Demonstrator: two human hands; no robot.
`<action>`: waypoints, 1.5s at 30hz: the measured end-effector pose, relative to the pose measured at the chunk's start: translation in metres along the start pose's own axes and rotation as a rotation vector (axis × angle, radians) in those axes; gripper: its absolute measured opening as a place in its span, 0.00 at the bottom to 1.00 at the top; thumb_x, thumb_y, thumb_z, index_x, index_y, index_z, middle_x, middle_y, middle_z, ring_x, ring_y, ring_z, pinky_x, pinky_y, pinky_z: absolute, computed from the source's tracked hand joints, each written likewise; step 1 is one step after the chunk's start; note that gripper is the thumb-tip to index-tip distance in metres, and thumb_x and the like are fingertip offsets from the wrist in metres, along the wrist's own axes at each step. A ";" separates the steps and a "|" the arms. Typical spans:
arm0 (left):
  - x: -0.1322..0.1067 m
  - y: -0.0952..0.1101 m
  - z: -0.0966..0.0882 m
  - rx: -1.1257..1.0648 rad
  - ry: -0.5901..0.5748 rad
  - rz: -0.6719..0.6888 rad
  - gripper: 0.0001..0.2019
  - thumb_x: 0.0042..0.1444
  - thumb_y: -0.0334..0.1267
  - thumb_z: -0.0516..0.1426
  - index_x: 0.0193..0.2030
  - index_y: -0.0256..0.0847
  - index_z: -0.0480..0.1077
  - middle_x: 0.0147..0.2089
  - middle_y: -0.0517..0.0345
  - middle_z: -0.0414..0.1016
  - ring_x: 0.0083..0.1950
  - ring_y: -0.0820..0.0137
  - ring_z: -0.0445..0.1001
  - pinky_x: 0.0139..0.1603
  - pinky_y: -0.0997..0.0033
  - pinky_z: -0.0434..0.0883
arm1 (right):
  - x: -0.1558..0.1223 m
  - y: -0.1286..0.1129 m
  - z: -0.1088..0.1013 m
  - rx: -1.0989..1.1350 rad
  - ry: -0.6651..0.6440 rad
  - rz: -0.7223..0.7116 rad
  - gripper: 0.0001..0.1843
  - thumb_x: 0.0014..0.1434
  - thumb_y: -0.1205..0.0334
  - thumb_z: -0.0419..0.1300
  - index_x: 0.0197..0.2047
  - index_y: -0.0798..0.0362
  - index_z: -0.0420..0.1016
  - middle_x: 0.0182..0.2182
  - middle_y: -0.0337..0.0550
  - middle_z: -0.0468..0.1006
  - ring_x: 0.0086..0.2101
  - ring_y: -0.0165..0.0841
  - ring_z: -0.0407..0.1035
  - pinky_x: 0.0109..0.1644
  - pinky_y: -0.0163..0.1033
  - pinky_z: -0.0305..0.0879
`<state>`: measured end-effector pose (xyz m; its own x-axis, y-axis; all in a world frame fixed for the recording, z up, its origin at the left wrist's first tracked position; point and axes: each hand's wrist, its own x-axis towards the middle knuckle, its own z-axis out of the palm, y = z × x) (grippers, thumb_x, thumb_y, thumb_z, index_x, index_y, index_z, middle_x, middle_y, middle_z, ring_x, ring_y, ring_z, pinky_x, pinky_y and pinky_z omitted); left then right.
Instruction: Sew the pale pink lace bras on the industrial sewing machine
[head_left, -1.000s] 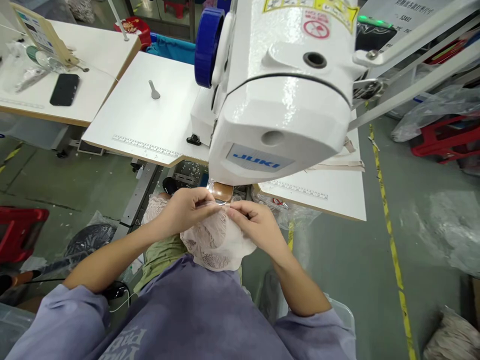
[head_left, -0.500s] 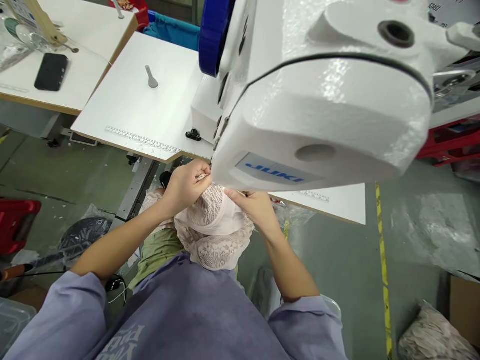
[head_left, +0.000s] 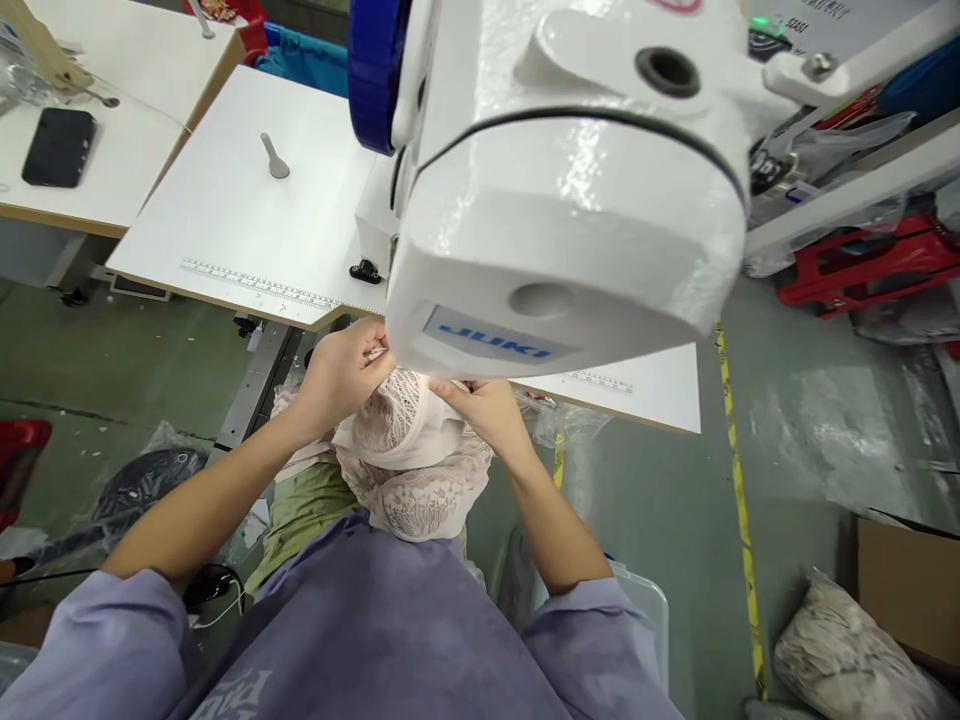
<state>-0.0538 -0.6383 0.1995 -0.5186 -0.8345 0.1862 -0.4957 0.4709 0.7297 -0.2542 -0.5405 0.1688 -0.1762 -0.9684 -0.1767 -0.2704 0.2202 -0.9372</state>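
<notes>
A pale pink lace bra (head_left: 427, 495) with moulded cups hangs over my lap, its upper edge up under the head of a white sewing machine (head_left: 555, 230). My left hand (head_left: 345, 370) pinches the bra's edge at the left of the machine head, fingertips pressed together. On the other side, my right hand (head_left: 484, 405) grips the fabric, thumb lying on top and fingers curled beneath. The machine head hides the needle area and the part of the bra between my fingertips.
The white sewing table (head_left: 217, 180) carries a printed ruler strip (head_left: 255, 283) and a grey spool pin (head_left: 274, 158). A black phone (head_left: 59, 147) lies on the neighbouring table. At right are a red plastic crate (head_left: 870, 262), a cardboard box (head_left: 907, 590) and a bagged bundle of fabric (head_left: 855, 650).
The view has swung to the right, so the machine and table appear further left. Both hands keep their hold on the bra with hardly any shift against the machine.
</notes>
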 end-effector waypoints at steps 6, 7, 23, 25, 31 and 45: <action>-0.012 -0.008 -0.002 0.030 -0.034 -0.115 0.10 0.64 0.41 0.55 0.47 0.39 0.71 0.36 0.54 0.76 0.36 0.67 0.74 0.34 0.71 0.67 | -0.006 0.012 0.000 0.066 0.025 0.053 0.28 0.57 0.39 0.65 0.21 0.50 0.60 0.20 0.33 0.58 0.25 0.28 0.53 0.30 0.35 0.51; -0.018 -0.012 0.001 0.020 -0.003 -0.122 0.14 0.65 0.44 0.55 0.52 0.38 0.70 0.44 0.49 0.78 0.44 0.64 0.76 0.40 0.69 0.71 | -0.006 0.014 0.000 0.083 0.026 0.043 0.27 0.57 0.40 0.65 0.22 0.51 0.61 0.21 0.32 0.57 0.25 0.28 0.52 0.30 0.35 0.51; -0.139 -0.122 0.077 -0.104 0.060 -0.153 0.24 0.68 0.45 0.51 0.68 0.42 0.65 0.70 0.39 0.65 0.72 0.51 0.64 0.69 0.43 0.66 | -0.026 0.034 0.001 0.099 0.035 -0.030 0.24 0.61 0.39 0.60 0.27 0.52 0.67 0.24 0.34 0.65 0.27 0.29 0.58 0.33 0.35 0.55; -0.134 -0.124 0.068 -0.091 0.068 -0.156 0.23 0.69 0.44 0.49 0.66 0.41 0.68 0.69 0.41 0.67 0.71 0.53 0.66 0.69 0.45 0.67 | -0.029 0.031 0.001 0.084 0.024 -0.043 0.23 0.62 0.39 0.59 0.31 0.52 0.70 0.26 0.36 0.68 0.28 0.30 0.60 0.34 0.35 0.57; -0.153 -0.118 0.014 0.215 0.341 0.102 0.20 0.68 0.40 0.54 0.65 0.46 0.69 0.69 0.45 0.69 0.72 0.55 0.64 0.71 0.46 0.64 | -0.069 0.027 -0.035 -0.132 -0.124 0.008 0.26 0.65 0.38 0.55 0.27 0.51 0.65 0.23 0.34 0.63 0.26 0.29 0.57 0.31 0.35 0.54; -0.252 -0.065 0.135 0.117 -0.424 0.137 0.17 0.65 0.43 0.57 0.58 0.46 0.76 0.71 0.45 0.65 0.71 0.47 0.63 0.70 0.44 0.62 | -0.136 0.097 0.057 -0.803 -0.191 -0.391 0.36 0.63 0.42 0.61 0.66 0.56 0.66 0.66 0.62 0.66 0.65 0.54 0.59 0.68 0.60 0.58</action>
<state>0.0149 -0.4203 0.0158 -0.8119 -0.5832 -0.0274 -0.4656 0.6183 0.6332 -0.2029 -0.3940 0.0846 0.2068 -0.9784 -0.0037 -0.8679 -0.1817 -0.4623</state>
